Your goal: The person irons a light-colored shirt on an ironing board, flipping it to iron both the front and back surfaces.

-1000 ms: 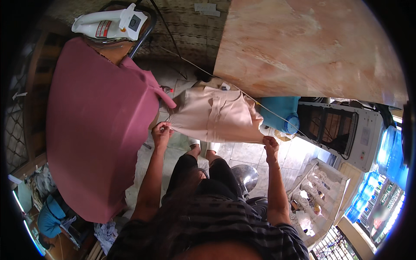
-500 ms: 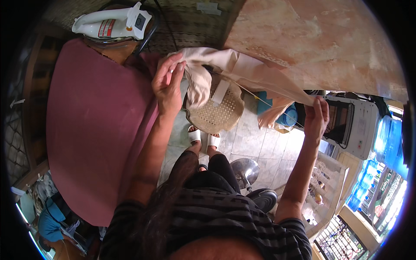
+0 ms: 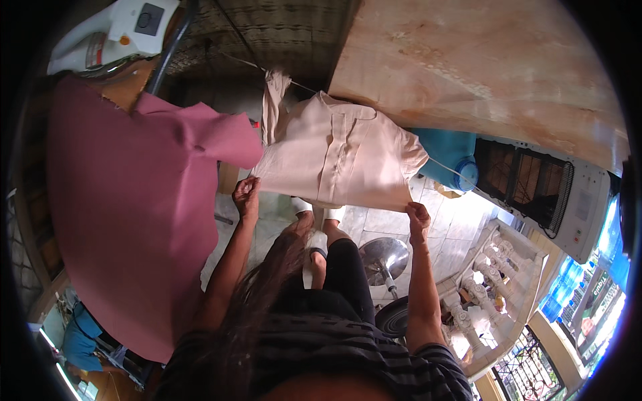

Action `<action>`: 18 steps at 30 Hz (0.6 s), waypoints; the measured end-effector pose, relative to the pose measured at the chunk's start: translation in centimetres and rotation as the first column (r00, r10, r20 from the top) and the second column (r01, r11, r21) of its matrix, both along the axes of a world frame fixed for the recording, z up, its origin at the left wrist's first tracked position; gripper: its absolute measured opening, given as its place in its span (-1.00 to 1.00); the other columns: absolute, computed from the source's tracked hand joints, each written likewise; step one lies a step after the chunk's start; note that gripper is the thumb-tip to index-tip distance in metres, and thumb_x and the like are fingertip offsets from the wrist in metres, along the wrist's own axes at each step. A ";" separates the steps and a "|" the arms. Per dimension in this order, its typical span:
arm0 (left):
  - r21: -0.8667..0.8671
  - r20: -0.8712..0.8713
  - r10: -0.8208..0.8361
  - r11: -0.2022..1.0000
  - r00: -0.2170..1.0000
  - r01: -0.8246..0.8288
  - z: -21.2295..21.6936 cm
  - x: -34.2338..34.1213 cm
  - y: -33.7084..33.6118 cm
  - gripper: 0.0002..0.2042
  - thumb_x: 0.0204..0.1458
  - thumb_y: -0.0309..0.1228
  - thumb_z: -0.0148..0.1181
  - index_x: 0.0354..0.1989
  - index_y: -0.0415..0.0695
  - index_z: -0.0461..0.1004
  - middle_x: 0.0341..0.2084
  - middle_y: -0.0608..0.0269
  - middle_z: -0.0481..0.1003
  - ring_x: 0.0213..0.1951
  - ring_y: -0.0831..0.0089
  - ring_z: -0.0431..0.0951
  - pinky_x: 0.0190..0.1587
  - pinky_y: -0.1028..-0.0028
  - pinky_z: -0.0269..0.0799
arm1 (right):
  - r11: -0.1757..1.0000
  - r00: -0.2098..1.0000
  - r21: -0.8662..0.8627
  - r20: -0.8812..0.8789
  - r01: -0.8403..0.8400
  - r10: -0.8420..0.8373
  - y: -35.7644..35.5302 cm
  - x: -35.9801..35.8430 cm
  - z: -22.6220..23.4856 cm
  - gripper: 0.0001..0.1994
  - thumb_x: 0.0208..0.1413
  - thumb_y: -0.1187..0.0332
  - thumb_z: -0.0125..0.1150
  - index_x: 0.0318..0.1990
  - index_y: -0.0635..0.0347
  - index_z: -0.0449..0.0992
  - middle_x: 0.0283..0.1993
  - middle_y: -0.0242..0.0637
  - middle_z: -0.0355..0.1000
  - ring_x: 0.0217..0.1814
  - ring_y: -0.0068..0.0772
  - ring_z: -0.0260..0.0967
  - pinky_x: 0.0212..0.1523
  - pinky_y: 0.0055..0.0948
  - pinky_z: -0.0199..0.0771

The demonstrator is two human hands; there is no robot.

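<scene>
A cream button-front shirt (image 3: 338, 157) hangs spread out in front of me, collar away from me. My left hand (image 3: 246, 194) pinches its lower left corner. My right hand (image 3: 418, 217) grips its lower right corner. The shirt is stretched flat between both hands, above my legs and white sandals. A thin cord (image 3: 267, 68) runs behind the shirt's top, and a strip of the same cream cloth (image 3: 273, 100) dangles from it.
A board covered in pink cloth (image 3: 127, 200) fills the left, with a white iron (image 3: 117, 33) at its far end. A blue bin (image 3: 449, 157) and a white heater (image 3: 542, 190) stand at right. A metal stool base (image 3: 383, 257) sits on the tiled floor.
My hands dropped from up near the cord, where the shirt was bunched, to a lower hold. The shirt now hangs spread flat between them.
</scene>
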State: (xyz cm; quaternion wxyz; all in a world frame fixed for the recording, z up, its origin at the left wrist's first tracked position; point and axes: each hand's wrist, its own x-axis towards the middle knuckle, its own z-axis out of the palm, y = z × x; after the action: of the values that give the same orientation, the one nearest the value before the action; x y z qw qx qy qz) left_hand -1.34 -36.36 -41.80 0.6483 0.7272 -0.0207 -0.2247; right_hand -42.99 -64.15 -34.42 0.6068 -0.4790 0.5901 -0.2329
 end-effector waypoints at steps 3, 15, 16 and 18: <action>0.006 -0.080 0.043 0.999 0.996 -0.043 -2.4 -0.1 0.8 -0.86 -0.02 -0.63 0.36 -0.29 -0.23 0.55 -0.30 0.32 0.56 -0.24 0.56 0.52 -0.10 0.54 0.43 | 1.000 1.000 0.019 -0.002 0.024 -0.024 0.5 0.2 -1.6 -0.80 0.17 0.47 0.27 -0.06 0.24 0.52 -0.25 -0.43 0.52 -0.19 -0.65 0.38 -0.07 -0.59 0.35; 0.293 -0.525 0.219 0.954 0.823 -0.067 -5.3 -5.7 -2.3 -0.07 -0.13 -0.37 0.51 0.35 0.12 -0.07 0.01 0.23 0.23 -0.09 0.31 0.38 0.00 0.15 0.39 | 0.992 0.927 0.006 -0.356 0.129 -0.119 0.9 3.3 -4.5 -0.33 0.09 0.32 0.30 0.34 0.22 0.16 0.17 0.06 0.36 0.11 -0.17 0.38 0.10 -0.27 0.40; 0.262 -0.634 0.202 0.964 0.747 -0.038 -5.6 -6.5 -2.4 0.02 -0.13 -0.30 0.53 0.42 0.18 -0.14 0.05 0.23 0.20 -0.09 0.30 0.36 0.02 0.09 0.38 | 0.995 0.936 0.023 -0.341 0.101 -0.087 0.1 4.2 -4.1 -0.33 0.10 0.31 0.29 0.35 0.18 0.17 0.28 0.10 0.23 0.16 -0.09 0.33 0.10 -0.21 0.40; -0.051 -0.815 -0.061 0.998 0.576 0.034 -8.4 -9.0 0.4 -0.02 -0.13 -0.16 0.53 0.41 0.25 -0.09 0.04 0.33 0.24 -0.15 0.36 0.34 0.04 0.05 0.34 | 0.999 0.946 -0.035 -0.321 0.025 -0.035 -1.1 7.5 -3.9 -0.35 0.10 0.32 0.30 0.34 0.17 0.19 0.25 0.08 0.27 0.13 -0.10 0.35 0.09 -0.22 0.41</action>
State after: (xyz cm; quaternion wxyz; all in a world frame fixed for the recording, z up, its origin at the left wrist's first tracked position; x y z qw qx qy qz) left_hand -10.38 -35.95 -50.19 0.5897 0.5319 0.2568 -0.5508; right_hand -35.52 -65.26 -38.32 0.4914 -0.5106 0.6847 -0.1701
